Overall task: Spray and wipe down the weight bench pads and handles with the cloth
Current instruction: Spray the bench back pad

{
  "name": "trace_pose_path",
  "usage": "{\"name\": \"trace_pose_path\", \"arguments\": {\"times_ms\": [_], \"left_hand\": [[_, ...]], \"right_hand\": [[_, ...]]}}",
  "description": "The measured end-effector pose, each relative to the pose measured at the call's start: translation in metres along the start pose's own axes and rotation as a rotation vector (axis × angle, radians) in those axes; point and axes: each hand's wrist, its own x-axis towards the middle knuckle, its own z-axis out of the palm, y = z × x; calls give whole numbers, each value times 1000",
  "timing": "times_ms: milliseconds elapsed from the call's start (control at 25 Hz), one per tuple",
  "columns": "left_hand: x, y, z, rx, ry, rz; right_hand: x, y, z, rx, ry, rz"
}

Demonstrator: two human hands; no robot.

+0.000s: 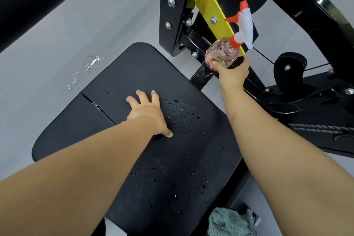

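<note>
Head view looks down on a pale grey floor and the bench's black seat pad, which fills the middle of the frame and has a seam across its far left part. Beyond its far right corner stands the machine frame, black with a yellow bar and silver bolts. A second black pad juts in at the upper left.

Both bare forearms reach forward. The left hand lies palm down on the seat pad with its fingers spread and the thumb out to the side. The right hand grips the base of the spray bottle, a clear pinkish bottle with a white and orange trigger head, tilted over the frame just past the pad's edge.

A teal cloth lies crumpled at the bottom edge, just beside the pad's near right side. Water droplets dot the pad to the right of the left hand, and a small wet patch glistens on the floor to the pad's left.
</note>
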Motion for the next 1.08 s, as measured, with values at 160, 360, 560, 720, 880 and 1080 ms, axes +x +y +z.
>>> {"name": "trace_pose_path", "arguments": {"times_ms": [160, 360, 560, 720, 880, 1080], "left_hand": [[-9, -6, 4, -68, 63, 34], [-29, -14, 24, -220, 193, 140], [-89, -52, 86, -131, 347, 397], [-130, -91, 122, 103, 252, 499], [-142, -100, 136, 390, 23, 507], [-139, -91, 145, 524, 71, 467]], "right_hand": [[-52, 28, -17, -223, 27, -138], [-126, 50, -47, -414, 32, -366], [-243, 116, -121, -720, 184, -338], [-314, 173, -154, -839, 135, -105], [-330, 190, -164, -938, 41, -140], [-309, 189, -164, -971, 136, -159]]}}
